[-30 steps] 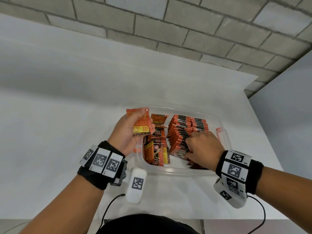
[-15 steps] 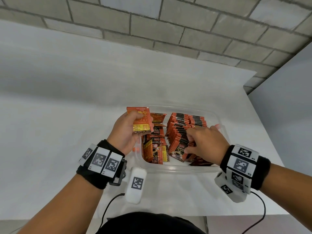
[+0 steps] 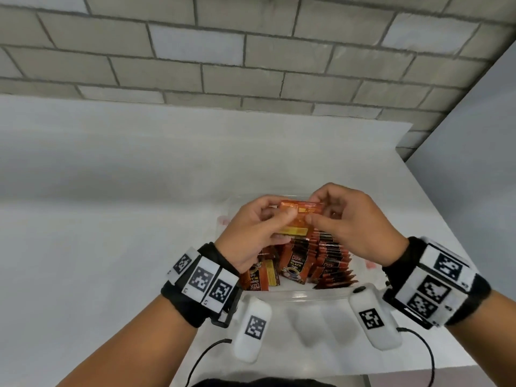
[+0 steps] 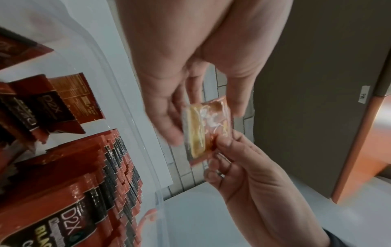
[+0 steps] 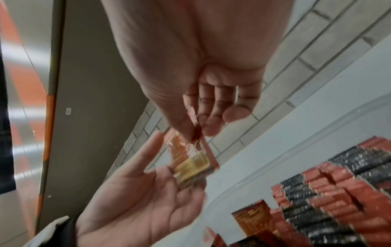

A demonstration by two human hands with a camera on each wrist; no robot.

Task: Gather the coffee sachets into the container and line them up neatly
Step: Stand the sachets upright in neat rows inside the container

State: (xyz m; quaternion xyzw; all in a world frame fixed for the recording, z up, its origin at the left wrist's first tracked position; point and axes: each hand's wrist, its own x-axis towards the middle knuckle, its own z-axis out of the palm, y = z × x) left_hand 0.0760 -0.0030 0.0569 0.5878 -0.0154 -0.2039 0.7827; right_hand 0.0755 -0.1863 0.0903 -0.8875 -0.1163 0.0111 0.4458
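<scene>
We see both hands raised above the clear container (image 3: 321, 296), sharing one small stack of orange sachets (image 3: 300, 216). The left hand (image 3: 251, 233) grips the stack from its side with thumb and curled fingers; the right hand (image 3: 354, 222) pinches the stack's other end between thumb and fingertips. How many sachets the stack holds we cannot tell, as motion blurs it in both wrist views. The hands hide the container's far half. Below them, upright rows of sachets (image 3: 329, 258) fill the right part, with a few loose sachets (image 3: 262, 277) leaning at the left. The container's near rim lies close to the white tabletop (image 3: 111, 219) edge; open tabletop stretches to the left.
</scene>
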